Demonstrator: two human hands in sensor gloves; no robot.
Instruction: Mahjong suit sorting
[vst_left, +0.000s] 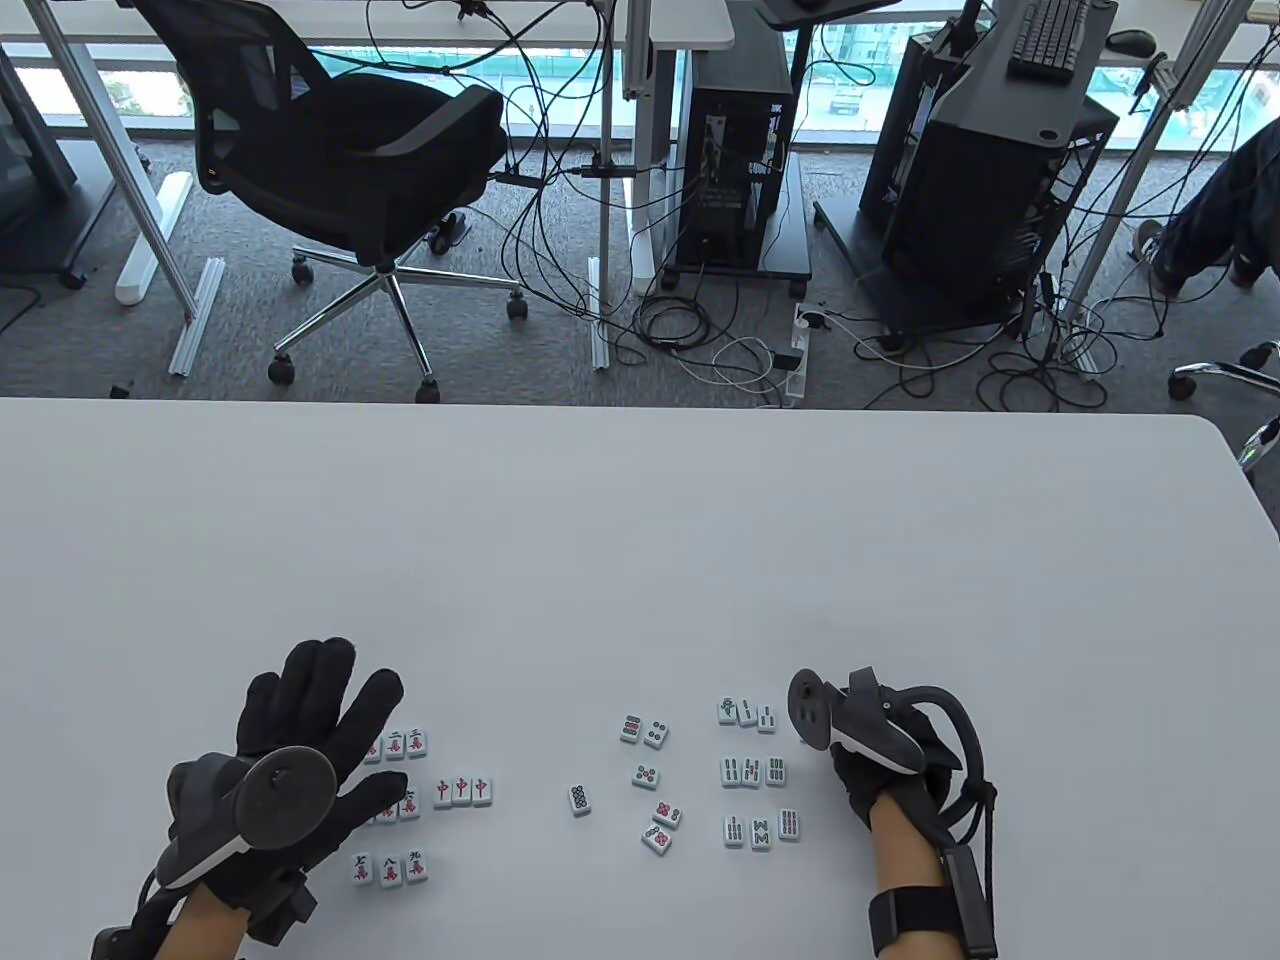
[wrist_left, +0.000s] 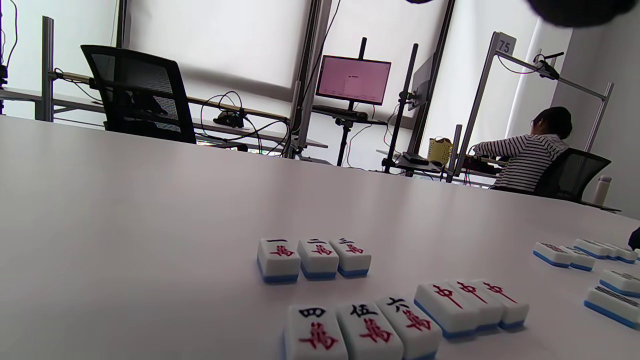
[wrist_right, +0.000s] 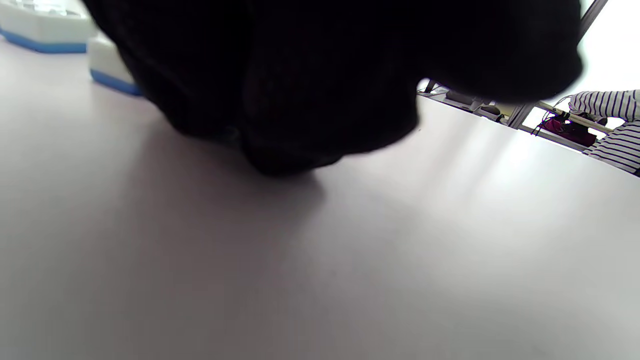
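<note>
White table (vst_left: 600, 560) all around, and my mahjong tiles lie near me in three bunches. On the left are the tiles with red writing (vst_left: 405, 744), set in neat rows of three. Three red-sign tiles (vst_left: 462, 790) sit in a row just right of them. My left hand (vst_left: 300, 745) hangs over this bunch with its fingers spread out straight. It holds nothing. It hides part of the far row and the middle row from above. In the left wrist view I can see those rows well: one, two, three on the far row (wrist_left: 314, 257), then four, five, six (wrist_left: 362, 330) nearer to me.

In the middle are the dot tiles (vst_left: 645, 775). They are loose and turned every which way, apart from each other, but two at the far end touch.

On the right are the stick tiles (vst_left: 752, 770), in three tidy rows of three. My right hand (vst_left: 880, 760) is just right of them, low at the table. Its tracker hides the fingers from above, and the right wrist view is mostly dark glove, so I cannot tell if it is open or closed. No tile shows in it.

Past the table's far edge stand a black chair (vst_left: 340, 150), black computer boxes (vst_left: 735, 170), and lots of tangled cables (vst_left: 700, 330) on the grey floor. A person in a striped top (wrist_left: 530, 160) sits far off at another desk.
</note>
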